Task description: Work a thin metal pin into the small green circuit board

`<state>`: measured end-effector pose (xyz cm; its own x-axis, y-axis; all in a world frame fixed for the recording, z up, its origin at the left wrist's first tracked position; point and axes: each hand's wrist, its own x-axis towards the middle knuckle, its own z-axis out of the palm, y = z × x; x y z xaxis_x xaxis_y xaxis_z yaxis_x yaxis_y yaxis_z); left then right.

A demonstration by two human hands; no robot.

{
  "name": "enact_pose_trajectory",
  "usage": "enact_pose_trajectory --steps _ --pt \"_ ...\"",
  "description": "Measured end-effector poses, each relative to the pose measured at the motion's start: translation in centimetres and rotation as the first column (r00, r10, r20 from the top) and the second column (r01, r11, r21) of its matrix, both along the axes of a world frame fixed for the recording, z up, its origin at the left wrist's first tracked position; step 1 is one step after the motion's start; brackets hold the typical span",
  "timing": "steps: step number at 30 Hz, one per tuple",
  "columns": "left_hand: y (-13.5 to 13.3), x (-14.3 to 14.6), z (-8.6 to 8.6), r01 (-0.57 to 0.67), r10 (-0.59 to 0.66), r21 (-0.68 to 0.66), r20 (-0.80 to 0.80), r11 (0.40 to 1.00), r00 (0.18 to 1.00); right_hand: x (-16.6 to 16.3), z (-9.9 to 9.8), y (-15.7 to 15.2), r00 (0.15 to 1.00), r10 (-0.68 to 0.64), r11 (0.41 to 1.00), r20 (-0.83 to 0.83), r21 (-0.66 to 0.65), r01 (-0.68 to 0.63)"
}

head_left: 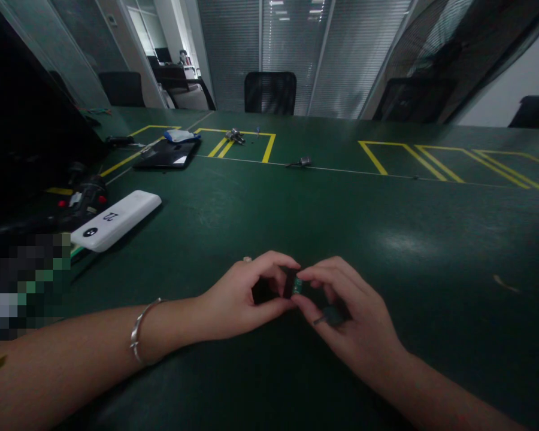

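Note:
Near the front of the table, my left hand and my right hand meet fingertip to fingertip. Between thumb and fingers, the left one pinches a small dark flat piece. A little green circuit board sits right against that piece, gripped by the thumb and fingertips of my right hand. Whether the two parts are joined, I cannot tell. By the right palm is a dark knob-like part with a thin shaft; it is unclear if the hand holds it or it lies on the table.
A white power bank marked 22 lies at the left, near dark cabled gear. Farther back are a black flat case with a blue-white packet, several metal parts and a shafted part. Yellow tape marks the green table.

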<state>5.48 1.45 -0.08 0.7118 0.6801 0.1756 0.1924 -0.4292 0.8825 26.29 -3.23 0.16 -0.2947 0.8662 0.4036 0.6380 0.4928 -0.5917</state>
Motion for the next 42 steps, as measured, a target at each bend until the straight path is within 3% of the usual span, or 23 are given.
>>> enact_pose_trajectory --steps 8,11,14,17,30,42 --pt "0.07 -0.01 0.01 0.012 -0.011 -0.042 0.027 0.999 1.0 -0.27 0.07 0.12 1.0 -0.008 1.0 -0.006 0.008 0.008" --pt "0.0 0.08 -0.15 0.053 -0.029 -0.212 0.116 0.976 0.993 -0.3 0.13 0.03 1.0 -0.013 1.0 -0.005 0.004 0.013" --pt "-0.07 0.26 -0.04 0.102 -0.014 -0.394 0.222 0.914 0.975 -0.29 0.16 -0.09 1.0 -0.005 1.0 -0.015 0.012 0.005" --pt "-0.11 0.46 0.18 0.093 0.027 -0.462 0.248 0.882 0.968 -0.26 0.14 -0.13 1.0 0.013 1.0 -0.015 0.002 -0.013" --pt "-0.07 0.63 -0.15 0.073 0.011 -0.397 0.205 0.915 0.979 -0.17 0.14 -0.11 0.997 0.074 0.996 -0.012 -0.039 -0.074" --pt "0.04 0.48 0.38 -0.023 0.079 -0.314 0.165 0.949 0.983 -0.15 -0.05 -0.04 0.998 0.046 0.998 -0.052 -0.047 -0.048"
